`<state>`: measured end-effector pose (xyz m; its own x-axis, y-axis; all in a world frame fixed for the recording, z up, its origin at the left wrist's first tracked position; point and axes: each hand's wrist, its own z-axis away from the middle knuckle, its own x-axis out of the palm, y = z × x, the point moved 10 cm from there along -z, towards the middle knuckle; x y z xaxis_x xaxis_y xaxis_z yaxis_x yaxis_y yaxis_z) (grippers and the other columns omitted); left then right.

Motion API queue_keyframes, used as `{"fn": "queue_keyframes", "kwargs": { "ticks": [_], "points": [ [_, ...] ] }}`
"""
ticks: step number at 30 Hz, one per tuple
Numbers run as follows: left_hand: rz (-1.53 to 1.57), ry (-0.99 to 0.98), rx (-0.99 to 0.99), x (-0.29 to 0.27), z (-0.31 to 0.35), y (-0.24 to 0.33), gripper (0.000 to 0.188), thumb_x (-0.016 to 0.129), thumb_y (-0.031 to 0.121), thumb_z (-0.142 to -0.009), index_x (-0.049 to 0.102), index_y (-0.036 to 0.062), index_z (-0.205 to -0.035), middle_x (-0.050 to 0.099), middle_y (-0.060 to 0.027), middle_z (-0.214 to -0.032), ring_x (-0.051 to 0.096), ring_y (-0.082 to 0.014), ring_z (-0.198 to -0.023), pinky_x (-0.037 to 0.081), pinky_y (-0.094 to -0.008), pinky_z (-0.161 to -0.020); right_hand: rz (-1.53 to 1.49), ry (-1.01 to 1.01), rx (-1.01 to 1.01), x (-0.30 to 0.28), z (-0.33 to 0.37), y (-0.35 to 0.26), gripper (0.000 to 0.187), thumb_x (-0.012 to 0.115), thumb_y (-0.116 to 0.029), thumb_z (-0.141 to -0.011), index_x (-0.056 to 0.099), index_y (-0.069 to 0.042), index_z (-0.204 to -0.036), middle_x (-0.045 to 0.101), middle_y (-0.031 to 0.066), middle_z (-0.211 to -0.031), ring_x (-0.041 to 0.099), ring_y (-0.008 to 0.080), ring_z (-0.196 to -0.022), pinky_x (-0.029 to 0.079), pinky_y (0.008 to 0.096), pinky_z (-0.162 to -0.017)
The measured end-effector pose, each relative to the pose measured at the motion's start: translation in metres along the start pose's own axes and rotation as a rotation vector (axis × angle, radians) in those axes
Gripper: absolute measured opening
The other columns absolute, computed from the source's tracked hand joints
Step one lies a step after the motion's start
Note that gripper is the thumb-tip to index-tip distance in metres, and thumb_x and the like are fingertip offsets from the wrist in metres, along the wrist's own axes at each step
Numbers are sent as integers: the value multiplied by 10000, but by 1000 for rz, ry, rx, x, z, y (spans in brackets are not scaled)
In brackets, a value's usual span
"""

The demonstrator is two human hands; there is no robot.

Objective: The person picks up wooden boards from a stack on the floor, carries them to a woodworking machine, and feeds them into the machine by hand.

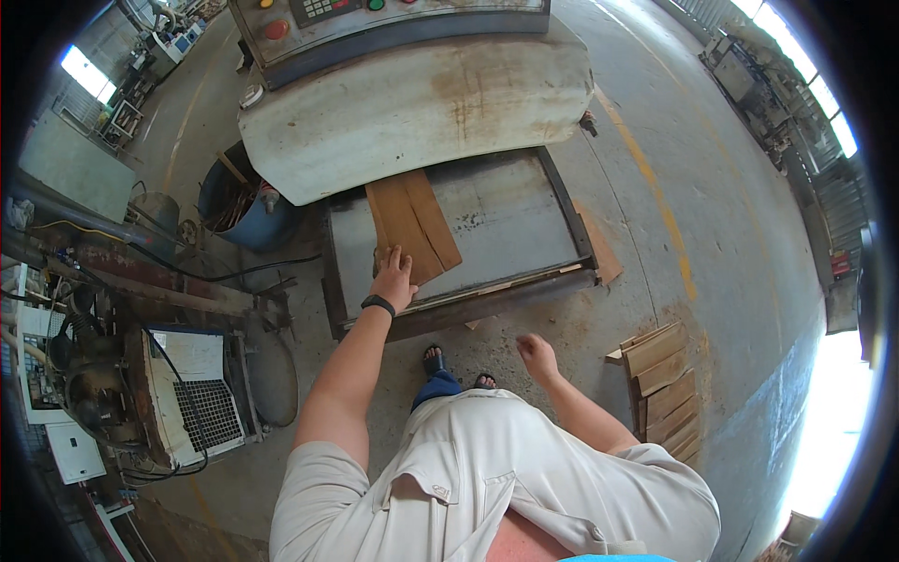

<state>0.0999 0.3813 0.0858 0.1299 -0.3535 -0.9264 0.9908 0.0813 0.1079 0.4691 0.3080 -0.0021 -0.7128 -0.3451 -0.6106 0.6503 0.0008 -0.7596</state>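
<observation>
Left grip (pixel 394 285) touching near-left corner of brown wood (pixel 405 220).

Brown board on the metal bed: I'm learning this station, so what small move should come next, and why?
Perhaps bring the right hand to the near right corner of the brown board to steady it: only the left hand touches it, at its near left corner, while the right hand hangs apart, nothing visible in its grasp.
</observation>
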Motion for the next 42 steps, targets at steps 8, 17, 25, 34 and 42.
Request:
{"fn": "queue_keyframes", "kwargs": {
  "ticks": [8,17,25,34,42],
  "points": [
    [23,-26,-1,-10,-30,-9,739,667,301,-931,325,51,-1537,99,-173,-1651,121,-341,-1529,308,-424,-1222,232,-436,557,30,129,232,346,724,-195,-866,696,-43,-1176,736,131,-1003,701,249,-877,546,380,-775],
    [-3,9,3,-22,-55,-39,736,672,303,-932,330,48,-1532,114,-173,-1649,139,-332,-1527,289,-410,-1231,57,-365,831,17,157,252,351,740,-206,-857,703,-30,-1158,736,124,-968,703,235,-809,554,363,-752],
    [8,29,31,-37,-81,-54,725,680,289,-926,349,56,-1527,139,-162,-1648,148,-321,-1527,287,-405,-1228,-173,-222,806,32,92,208,301,716,-164,-896,688,-38,-1168,727,81,-953,668,179,-786,540,333,-687],
    [12,144,70,-59,-103,-67,701,720,281,-891,430,19,-1473,294,-172,-1565,278,-371,-1455,323,-410,-1200,-152,-167,800,45,54,157,305,704,-162,-908,673,-41,-1186,724,77,-973,669,177,-808,535,326,-694],
    [5,378,154,-85,-115,-68,493,797,253,-798,655,50,-1224,544,-118,-1239,470,-340,-1224,422,-426,-1070,-113,-94,859,55,101,155,346,703,-166,-881,669,-30,-1197,722,91,-971,677,183,-781,541,326,-664]
  ]
}}
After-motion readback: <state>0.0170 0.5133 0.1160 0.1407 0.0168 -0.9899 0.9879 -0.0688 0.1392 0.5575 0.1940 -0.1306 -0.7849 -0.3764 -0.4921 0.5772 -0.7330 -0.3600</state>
